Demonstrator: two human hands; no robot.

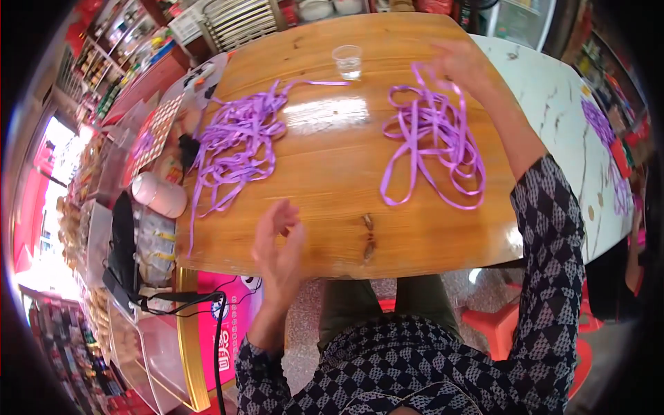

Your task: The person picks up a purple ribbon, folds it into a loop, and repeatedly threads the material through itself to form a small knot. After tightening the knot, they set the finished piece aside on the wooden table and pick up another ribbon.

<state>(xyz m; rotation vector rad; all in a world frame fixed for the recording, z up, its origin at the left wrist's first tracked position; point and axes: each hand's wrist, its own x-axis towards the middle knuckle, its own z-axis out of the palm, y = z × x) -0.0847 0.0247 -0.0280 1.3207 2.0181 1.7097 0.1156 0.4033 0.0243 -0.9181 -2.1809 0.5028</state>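
Two loose heaps of purple ribbon lie on a glossy wooden tabletop. At the far right, my right hand [462,66] is closed over the top of the right ribbon heap [436,131], with a strand running up to its fingers. That hand is slightly blurred. Near the front edge, left of the middle, my left hand [278,242] hovers with fingers bent and apart, nothing visible in it. Beyond it, to the left, spreads the larger tangled ribbon heap [238,138]; one end trails right across the wood.
A clear plastic cup [348,63] stands at the table's far side. Along the left edge are a pink cylindrical container [159,195] and a black strap [124,235]. A white marbled table [546,104] adjoins at right, with more purple ribbon [602,124]. Red stools [494,325] stand below.
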